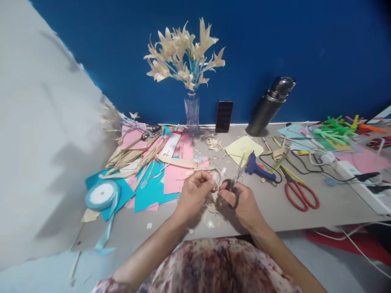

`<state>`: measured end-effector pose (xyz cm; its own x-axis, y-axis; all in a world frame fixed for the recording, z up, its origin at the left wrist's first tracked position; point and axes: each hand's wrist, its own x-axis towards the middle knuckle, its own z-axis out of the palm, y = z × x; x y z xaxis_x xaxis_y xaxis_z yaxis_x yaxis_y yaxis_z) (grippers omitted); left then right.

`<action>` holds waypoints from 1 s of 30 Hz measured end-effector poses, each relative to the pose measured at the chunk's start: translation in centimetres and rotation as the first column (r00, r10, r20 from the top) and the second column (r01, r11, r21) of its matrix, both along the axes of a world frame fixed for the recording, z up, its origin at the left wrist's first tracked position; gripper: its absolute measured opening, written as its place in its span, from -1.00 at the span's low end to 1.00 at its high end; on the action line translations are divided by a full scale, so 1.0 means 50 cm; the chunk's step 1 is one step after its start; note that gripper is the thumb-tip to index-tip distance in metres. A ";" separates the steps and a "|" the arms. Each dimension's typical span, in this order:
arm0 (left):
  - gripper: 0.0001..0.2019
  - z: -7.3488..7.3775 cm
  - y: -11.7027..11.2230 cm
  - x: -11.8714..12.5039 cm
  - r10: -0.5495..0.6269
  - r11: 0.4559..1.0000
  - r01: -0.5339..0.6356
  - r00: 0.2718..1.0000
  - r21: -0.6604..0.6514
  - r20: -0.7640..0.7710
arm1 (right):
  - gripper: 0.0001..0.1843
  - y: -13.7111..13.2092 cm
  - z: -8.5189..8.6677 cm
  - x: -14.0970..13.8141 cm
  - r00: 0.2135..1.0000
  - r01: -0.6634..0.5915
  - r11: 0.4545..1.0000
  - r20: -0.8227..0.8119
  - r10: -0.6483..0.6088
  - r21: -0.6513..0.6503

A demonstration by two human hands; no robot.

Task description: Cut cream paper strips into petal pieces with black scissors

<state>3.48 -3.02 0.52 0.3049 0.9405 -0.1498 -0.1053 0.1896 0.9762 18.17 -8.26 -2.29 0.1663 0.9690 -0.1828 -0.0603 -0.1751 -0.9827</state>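
My left hand (197,190) is closed in a pinch at the front middle of the table. A thin pale strip, like dried husk, curls up by its fingertips; its ends are hard to see. Close beside it, my right hand (242,201) is wrapped round a pair of black-handled scissors (236,191), their blades pointing up and away from me. The right fingertips nearly meet the left ones. Pale husk scraps (211,205) lie beneath both hands. Just beyond the scissors rests a blue glue gun (258,169), with a pale yellow sheet (244,148) behind it.
Husk flowers (183,49) stand in a clear bottle (192,114) against the blue wall, near a phone (224,116) and a leaning flask (270,108). Ribbon roll (102,194), coloured paper (152,187) and husks lie left. Red-handled scissors (302,195), cables and a power strip (362,185) lie right.
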 end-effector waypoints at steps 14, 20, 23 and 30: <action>-0.80 -0.022 -0.003 -0.012 -0.262 0.964 0.264 0.961 -0.013 0.086 | -0.71 0.029 0.045 0.000 0.952 0.004 1.000 -0.308 -0.002 0.007; -0.85 -0.025 0.004 -0.012 -0.245 0.959 0.269 0.945 -0.090 0.215 | -0.68 0.034 0.043 0.012 0.921 -0.087 0.995 -0.377 0.100 0.050; -0.87 -0.023 0.012 -0.012 -0.257 0.953 0.280 0.948 -0.112 0.186 | -0.65 0.033 0.047 0.016 0.945 -0.105 0.994 -0.308 0.106 0.021; -0.87 -0.026 0.019 -0.012 -0.340 0.923 0.365 0.921 -0.121 0.188 | -0.72 0.033 0.058 0.005 0.926 -0.154 0.987 -0.355 0.128 -0.046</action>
<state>2.90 -2.07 -0.76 0.6444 0.7374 -0.2024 -0.1567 0.3864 0.9089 18.43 -6.60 0.63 -0.0584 0.9600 -0.2739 -0.3672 -0.2758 -0.8883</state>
